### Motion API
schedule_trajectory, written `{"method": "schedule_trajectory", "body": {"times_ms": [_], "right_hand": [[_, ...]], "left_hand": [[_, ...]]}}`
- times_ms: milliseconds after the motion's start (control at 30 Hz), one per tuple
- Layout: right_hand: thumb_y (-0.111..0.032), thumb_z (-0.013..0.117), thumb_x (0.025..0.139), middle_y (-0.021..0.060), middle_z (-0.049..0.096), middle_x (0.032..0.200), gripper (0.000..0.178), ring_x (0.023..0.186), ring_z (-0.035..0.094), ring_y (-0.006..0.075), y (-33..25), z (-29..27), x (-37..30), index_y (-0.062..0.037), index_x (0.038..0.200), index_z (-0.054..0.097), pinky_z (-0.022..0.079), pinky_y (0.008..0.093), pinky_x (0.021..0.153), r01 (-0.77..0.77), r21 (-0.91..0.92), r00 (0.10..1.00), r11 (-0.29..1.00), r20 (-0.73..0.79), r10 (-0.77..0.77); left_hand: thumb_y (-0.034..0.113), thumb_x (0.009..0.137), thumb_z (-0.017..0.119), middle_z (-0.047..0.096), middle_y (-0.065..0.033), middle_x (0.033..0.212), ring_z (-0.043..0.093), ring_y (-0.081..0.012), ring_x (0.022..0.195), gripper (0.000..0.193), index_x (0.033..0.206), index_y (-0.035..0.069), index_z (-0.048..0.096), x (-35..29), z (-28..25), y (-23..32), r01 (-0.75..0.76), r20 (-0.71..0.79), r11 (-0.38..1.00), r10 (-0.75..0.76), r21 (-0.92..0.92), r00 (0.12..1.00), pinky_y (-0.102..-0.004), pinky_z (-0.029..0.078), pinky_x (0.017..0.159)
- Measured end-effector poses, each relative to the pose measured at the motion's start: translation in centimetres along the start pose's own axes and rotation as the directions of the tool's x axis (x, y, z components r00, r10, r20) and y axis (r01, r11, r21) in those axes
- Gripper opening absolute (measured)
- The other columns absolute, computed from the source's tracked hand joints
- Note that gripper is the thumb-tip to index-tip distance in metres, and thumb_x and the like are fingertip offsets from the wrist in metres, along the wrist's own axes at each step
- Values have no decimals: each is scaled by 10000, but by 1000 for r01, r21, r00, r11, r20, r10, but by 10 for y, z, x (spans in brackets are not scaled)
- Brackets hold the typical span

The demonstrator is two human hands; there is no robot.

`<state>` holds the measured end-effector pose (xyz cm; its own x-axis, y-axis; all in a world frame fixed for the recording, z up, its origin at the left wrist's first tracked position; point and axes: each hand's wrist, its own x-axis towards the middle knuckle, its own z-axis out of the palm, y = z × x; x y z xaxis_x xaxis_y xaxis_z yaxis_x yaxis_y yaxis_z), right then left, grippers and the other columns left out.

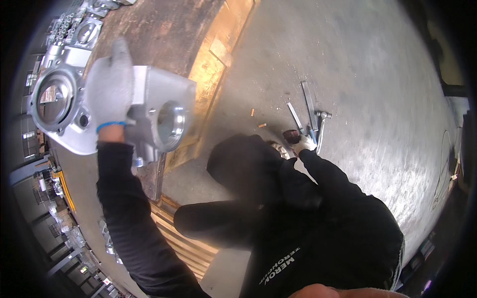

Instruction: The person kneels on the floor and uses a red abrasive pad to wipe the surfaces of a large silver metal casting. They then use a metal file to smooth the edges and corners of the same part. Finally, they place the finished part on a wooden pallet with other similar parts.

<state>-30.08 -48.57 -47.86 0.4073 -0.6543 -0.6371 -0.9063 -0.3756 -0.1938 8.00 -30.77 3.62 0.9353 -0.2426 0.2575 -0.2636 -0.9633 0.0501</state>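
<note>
Gripping a bulky cast-metal housing (154, 116), matte silver with a smooth round bore, the left hand (110, 89) in a pale knit glove closes over its top and holds it above the edge of a wooden pallet (198, 79). A second similar casting (57, 107) sits just beside it. Whether the right hand is open or closed cannot be told; a crouching co-worker (298, 208) in black handles steel tools (310, 116) on the grey concrete floor (377, 74).
</note>
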Motion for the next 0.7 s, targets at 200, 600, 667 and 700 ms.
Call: {"method": "schedule_trajectory", "body": {"times_ms": [200,600,667,700], "right_hand": [[-232,703,967,151,620,1311,653,1167,616,257,-46,-99,6,-31,1494,376,519,359,954,269,913,945,307,-189,-267],[-324,842,892,99,572,1420,824,1302,529,198,-188,-334,-160,2,1525,427,415,355,1119,463,879,370,-116,-311,-876],[-331,861,871,101,577,1421,841,1302,540,203,-202,-326,-180,19,1503,429,415,361,1129,451,883,261,-126,-265,-928],[-311,877,856,97,591,1407,839,1294,559,194,-207,-319,-186,27,1484,435,419,358,1134,408,902,216,-139,-244,-946]], "left_hand": [[597,1041,336,725,-283,1088,677,-456,1106,730,999,18,778,-17,-16,15,30,63,999,-31,13,998,-536,493,974],[514,886,762,709,-107,1034,671,-304,1012,621,1310,79,629,-136,-35,34,-444,-255,779,365,-444,895,-443,536,883],[501,872,787,688,-155,1187,686,-312,1076,720,1398,73,546,-168,-32,37,-390,-165,769,357,-507,919,-442,554,901],[492,869,792,674,-171,1226,684,-313,1096,753,1430,76,511,-180,-30,35,-401,-213,815,341,-418,916,-445,554,918]]}}
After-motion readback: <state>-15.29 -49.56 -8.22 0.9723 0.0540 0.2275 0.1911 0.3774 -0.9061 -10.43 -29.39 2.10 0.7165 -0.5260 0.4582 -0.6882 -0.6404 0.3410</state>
